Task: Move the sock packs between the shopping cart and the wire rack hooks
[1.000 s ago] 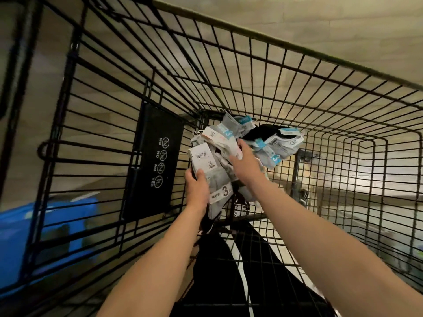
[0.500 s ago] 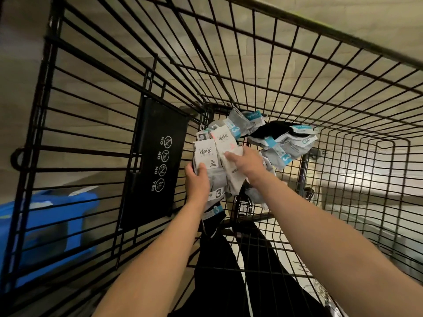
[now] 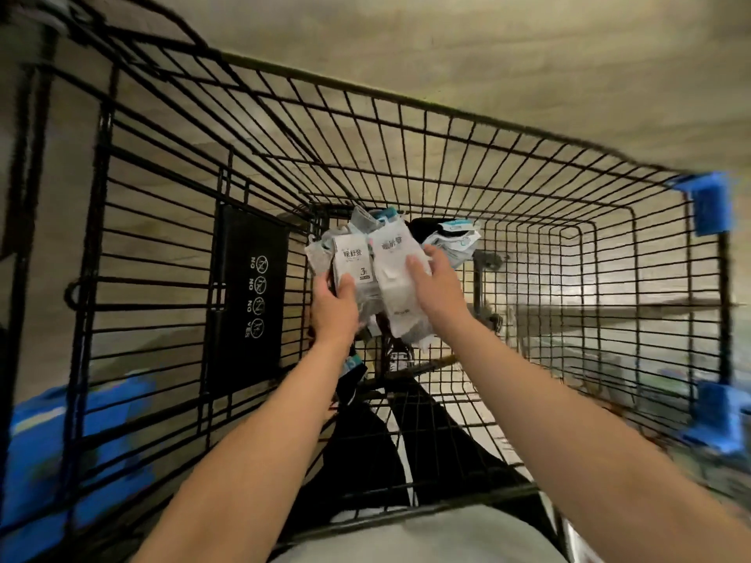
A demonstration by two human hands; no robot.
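Inside the black wire cart (image 3: 447,164), my left hand (image 3: 333,306) grips one sock pack (image 3: 352,264); my right hand (image 3: 437,288) clasps another pack (image 3: 396,274), fingers curled.

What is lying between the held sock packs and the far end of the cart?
In the head view, more sock packs lie there, light ones and one black, inside the black wire cart.

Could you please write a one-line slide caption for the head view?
Left hand and right hand hold grey-and-white packaged sock packs inside a black wire shopping cart.
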